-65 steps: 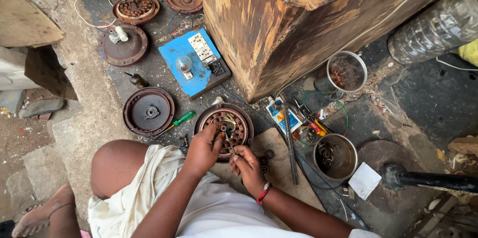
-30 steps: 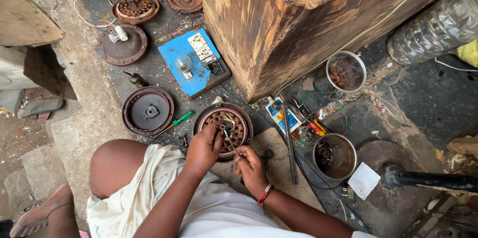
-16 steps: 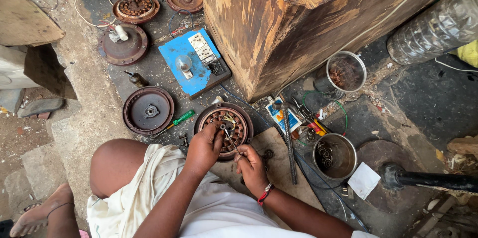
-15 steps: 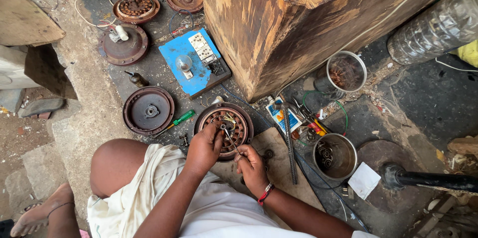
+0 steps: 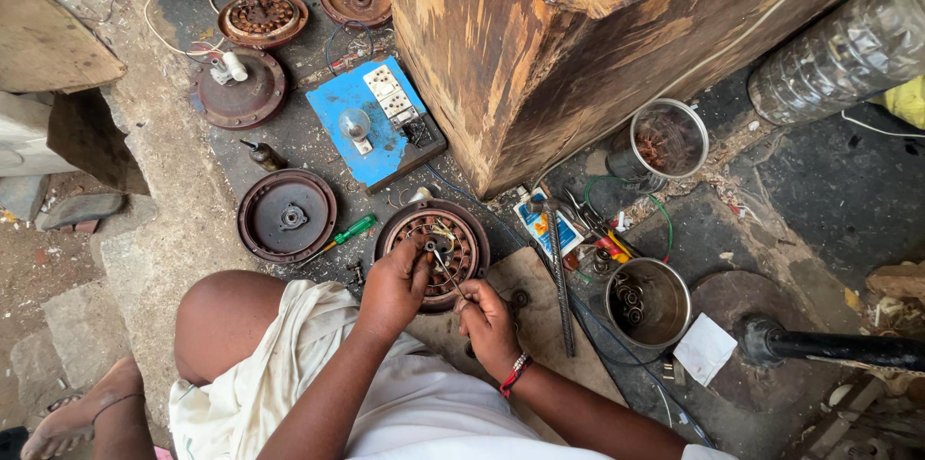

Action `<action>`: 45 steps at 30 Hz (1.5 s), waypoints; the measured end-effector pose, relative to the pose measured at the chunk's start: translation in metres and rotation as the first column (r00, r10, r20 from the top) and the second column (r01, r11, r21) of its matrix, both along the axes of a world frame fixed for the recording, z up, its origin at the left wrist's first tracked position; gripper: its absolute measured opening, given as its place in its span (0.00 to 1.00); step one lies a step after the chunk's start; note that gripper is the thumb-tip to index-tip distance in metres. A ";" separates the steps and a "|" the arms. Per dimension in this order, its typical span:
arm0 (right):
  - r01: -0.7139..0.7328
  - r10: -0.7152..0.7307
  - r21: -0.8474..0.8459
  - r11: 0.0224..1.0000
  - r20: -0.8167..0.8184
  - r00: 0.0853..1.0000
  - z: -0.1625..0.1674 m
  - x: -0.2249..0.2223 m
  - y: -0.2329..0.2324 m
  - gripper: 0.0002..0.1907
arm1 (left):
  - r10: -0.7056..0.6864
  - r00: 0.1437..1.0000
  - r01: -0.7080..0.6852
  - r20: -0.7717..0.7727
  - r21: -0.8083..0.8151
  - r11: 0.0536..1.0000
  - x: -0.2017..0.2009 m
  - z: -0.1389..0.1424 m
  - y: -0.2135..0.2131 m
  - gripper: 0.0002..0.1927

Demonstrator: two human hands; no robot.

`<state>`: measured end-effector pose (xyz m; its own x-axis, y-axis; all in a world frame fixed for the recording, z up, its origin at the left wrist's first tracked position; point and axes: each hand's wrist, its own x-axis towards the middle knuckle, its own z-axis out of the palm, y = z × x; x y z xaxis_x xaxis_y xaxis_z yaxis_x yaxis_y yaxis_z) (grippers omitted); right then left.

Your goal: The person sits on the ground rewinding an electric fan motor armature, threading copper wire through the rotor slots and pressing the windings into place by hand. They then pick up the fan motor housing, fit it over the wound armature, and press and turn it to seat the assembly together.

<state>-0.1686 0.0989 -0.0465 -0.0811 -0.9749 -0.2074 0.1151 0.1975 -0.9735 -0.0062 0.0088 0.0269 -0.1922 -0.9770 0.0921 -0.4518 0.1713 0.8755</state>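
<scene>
1. The left hand [image 5: 393, 285] has its fingers curled together on the near rim of a round motor [image 5: 433, 250]; what the fingertips grip is hidden under them.
2. The right hand [image 5: 488, 323] pinches the lower end of a thin metal tool [image 5: 444, 270]. Its fingers fold tight and cover the handle.
3. The tool's long axis slants up and away from the right fingers toward the left fingers, with its tip over the motor's middle.
4. The motor lies flat on the floor just beyond both hands, a rusty ring around copper coils.
5. Left of the left fingers lie a green screwdriver [image 5: 343, 233] and a ribbed brown cover [image 5: 287, 215].
6. Farther beyond stands a blue board [image 5: 364, 123]; right of the right fingers, a steel cup [image 5: 648, 304] of small parts, hard to make out.
</scene>
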 end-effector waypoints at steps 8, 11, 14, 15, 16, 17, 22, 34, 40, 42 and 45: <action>-0.003 0.003 -0.005 1.000 0.004 1.000 0.001 0.000 -0.002 0.08 | -0.007 0.999 0.008 -0.041 0.020 1.000 0.001 -0.006 -0.001 0.11; -0.002 0.002 0.004 1.000 0.001 1.000 0.001 0.000 -0.001 0.07 | -0.006 0.999 0.006 -0.032 0.023 1.000 0.001 -0.007 0.000 0.11; 0.001 -0.001 0.013 1.000 -0.009 1.000 0.001 0.000 0.001 0.07 | -0.003 0.999 0.004 -0.036 0.010 1.000 0.001 -0.008 0.000 0.12; 0.005 -0.005 0.014 1.000 -0.013 1.000 0.001 0.000 0.001 0.07 | -0.007 0.999 0.007 -0.041 0.000 1.000 0.001 -0.008 0.000 0.12; 0.009 -0.008 0.015 1.000 -0.017 1.000 0.000 0.000 0.001 0.07 | -0.010 0.999 0.009 -0.046 -0.012 1.000 0.001 -0.008 0.000 0.12; 0.007 -0.007 0.008 1.000 -0.021 1.000 0.000 0.001 0.001 0.07 | -0.007 0.999 0.007 -0.043 -0.011 1.000 0.001 -0.008 0.000 0.12; 0.007 -0.007 -0.002 1.000 -0.025 1.000 -0.001 0.000 0.002 0.07 | -0.006 0.999 0.005 -0.046 -0.013 1.000 0.000 -0.007 0.001 0.11; 0.007 -0.008 -0.011 1.000 -0.075 0.997 0.000 -0.002 0.004 0.07 | 0.011 1.000 -0.011 -0.005 -0.028 1.000 -0.002 -0.003 0.001 0.12; 0.023 -0.029 -0.040 0.999 -0.152 0.988 0.000 -0.003 0.006 0.07 | 0.063 0.990 -0.044 0.128 -0.141 0.989 -0.006 -0.009 0.004 0.13; 0.031 -0.036 -0.037 0.999 -0.158 0.987 0.000 -0.002 0.005 0.07 | 0.074 0.983 -0.047 0.168 -0.155 0.987 -0.008 -0.012 0.004 0.14; 0.032 -0.038 -0.034 0.999 -0.196 0.980 0.000 -0.002 0.005 0.06 | 0.091 0.974 -0.054 0.205 -0.179 0.982 -0.010 -0.016 0.004 0.15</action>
<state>-0.1703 0.1039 -0.0465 -0.1516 -0.9764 -0.1539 -0.0727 0.1663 -0.9834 -0.0161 0.0133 0.0111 -0.1543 -0.9622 0.2243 -0.6404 0.2702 0.7189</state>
